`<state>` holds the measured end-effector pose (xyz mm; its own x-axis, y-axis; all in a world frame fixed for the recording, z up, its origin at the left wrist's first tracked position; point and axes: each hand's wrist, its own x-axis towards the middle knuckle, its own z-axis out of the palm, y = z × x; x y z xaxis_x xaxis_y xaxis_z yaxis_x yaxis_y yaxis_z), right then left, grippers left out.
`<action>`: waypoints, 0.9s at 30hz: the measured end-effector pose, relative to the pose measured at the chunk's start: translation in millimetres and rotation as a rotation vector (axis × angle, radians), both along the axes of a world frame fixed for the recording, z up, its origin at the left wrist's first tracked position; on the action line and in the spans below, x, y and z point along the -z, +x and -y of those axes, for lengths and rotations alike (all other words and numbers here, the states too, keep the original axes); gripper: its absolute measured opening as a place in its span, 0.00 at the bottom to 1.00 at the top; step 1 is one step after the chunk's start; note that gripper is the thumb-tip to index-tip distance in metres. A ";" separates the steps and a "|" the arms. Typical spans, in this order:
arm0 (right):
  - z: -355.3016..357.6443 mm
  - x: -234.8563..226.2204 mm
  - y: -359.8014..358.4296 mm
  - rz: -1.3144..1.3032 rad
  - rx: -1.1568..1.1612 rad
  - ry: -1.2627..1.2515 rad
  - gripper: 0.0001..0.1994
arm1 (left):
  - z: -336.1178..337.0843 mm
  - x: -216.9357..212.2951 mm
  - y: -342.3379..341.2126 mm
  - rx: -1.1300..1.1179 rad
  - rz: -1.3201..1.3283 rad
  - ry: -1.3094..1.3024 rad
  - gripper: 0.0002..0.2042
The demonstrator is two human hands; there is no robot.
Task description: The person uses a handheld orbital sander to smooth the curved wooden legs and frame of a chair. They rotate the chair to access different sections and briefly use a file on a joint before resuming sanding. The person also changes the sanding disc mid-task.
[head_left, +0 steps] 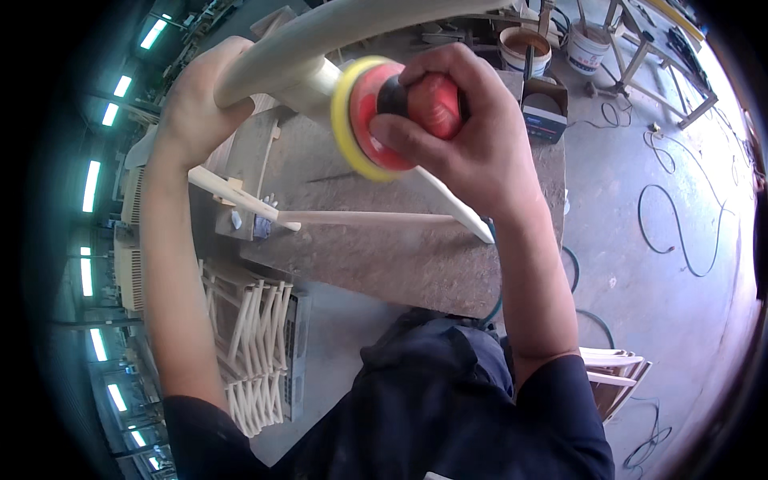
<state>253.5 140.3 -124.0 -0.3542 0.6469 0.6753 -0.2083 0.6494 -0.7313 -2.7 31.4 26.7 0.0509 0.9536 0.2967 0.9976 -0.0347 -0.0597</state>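
Observation:
A pale wooden chair frame stands on the brown workbench, its curved top rail close to the camera. My left hand is wrapped round the left end of that rail. In my right hand is a red orbital sander with a yellow pad, fingers and thumb closed over its body. The pad is tilted on edge beside the rail's underside; whether it touches the wood I cannot tell. Below, a thin stretcher joins the slanted legs, one leg passing behind the sander.
Stacked wooden frames stand on the floor at left, with another frame at lower right. Two buckets and a box are beyond the bench. A green hose loops over the floor; more hose runs beside my right forearm.

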 end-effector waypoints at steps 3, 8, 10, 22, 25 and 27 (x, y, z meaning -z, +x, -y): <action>16.1 3.1 12.5 0.119 0.151 0.055 0.22 | -2.2 -4.0 -8.9 -0.034 -0.027 -0.067 0.26; 31.8 -10.4 -11.7 0.020 0.251 0.103 0.22 | -10.2 -4.9 -13.8 -0.006 -0.026 -0.092 0.29; 41.3 -12.8 -12.9 0.053 0.281 0.173 0.17 | -11.5 -2.8 -10.6 -0.014 -0.021 -0.096 0.29; 38.5 -20.0 -17.7 0.063 0.298 0.201 0.18 | -18.1 2.0 -17.7 0.021 0.039 -0.030 0.23; 35.5 -17.9 -15.5 0.055 0.253 0.187 0.19 | -14.5 -1.2 -6.8 -0.021 0.047 -0.048 0.22; 27.5 -23.3 -11.1 0.053 0.180 0.153 0.20 | -12.3 1.3 -4.9 -0.003 0.055 -0.026 0.21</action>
